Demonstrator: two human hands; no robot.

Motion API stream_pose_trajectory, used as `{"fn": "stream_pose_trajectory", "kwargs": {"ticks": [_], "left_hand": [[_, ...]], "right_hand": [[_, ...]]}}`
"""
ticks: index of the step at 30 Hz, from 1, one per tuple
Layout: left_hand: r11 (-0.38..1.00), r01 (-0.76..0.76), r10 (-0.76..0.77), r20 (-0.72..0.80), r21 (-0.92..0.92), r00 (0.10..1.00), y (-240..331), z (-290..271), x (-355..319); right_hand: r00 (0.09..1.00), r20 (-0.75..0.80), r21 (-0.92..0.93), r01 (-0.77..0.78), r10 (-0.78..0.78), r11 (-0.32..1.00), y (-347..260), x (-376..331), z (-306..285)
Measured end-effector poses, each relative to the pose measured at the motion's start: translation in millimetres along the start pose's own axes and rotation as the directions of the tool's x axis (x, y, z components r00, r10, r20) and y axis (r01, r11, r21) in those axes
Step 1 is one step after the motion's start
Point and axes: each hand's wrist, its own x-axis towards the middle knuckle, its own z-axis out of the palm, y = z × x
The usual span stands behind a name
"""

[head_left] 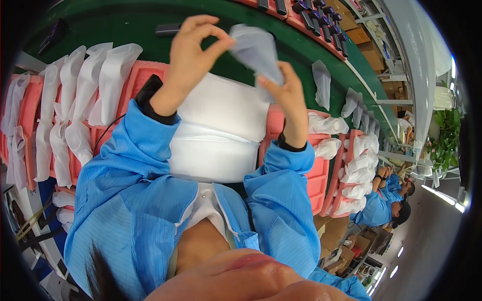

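Observation:
A translucent white bag (255,49) hangs tilted above the green table, between my two hands. My left hand (193,59) is at its upper left, thumb and forefinger pinched together at the bag's edge. The bag's lower end sits between the thumb and fingers of my right hand (288,91). Something dark shows just behind the bag's upper right edge; I cannot tell whether it is inside. Below my hands lie two stacks of flat white sheets or bags (218,113).
Pink trays (145,75) at left hold several white-wrapped items (115,75); more wrapped items (359,165) fill pink trays at right. Wrapped pieces (322,84) and a dark bar-shaped item (167,30) lie on the green table (125,25). Purple-topped, dark-handled devices (321,22) stand far right. Co-workers (379,203) sit beyond.

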Motion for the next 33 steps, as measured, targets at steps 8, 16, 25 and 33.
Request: {"fn": "stream_pose_trajectory", "kwargs": {"ticks": [8,16,25,33], "left_hand": [[0.998,0.041,-0.065,0.599,0.054,0.798,30.3,49.4,-72.6],[0.972,-0.168,0.022,0.644,0.167,0.764,14.6,62.7,-97.4],[0.963,-0.219,0.081,0.612,0.154,0.786,21.6,59.7,-97.4],[0.975,-0.171,0.061,0.575,0.139,0.816,12.2,67.7,-102.8]], "right_hand": [[0.829,-0.556,-0.554,-0.321,-0.054,0.768,152.4,71.5,-81.9],[0.784,-0.471,-0.741,-0.103,-0.404,0.664,153.6,113.9,-57.4],[0.944,-0.325,-0.106,-0.104,0.065,0.989,136.3,160.5,-19.8],[0.936,-0.281,-0.064,0.202,-0.212,0.977,47.8,85.1,-29.1]]}}
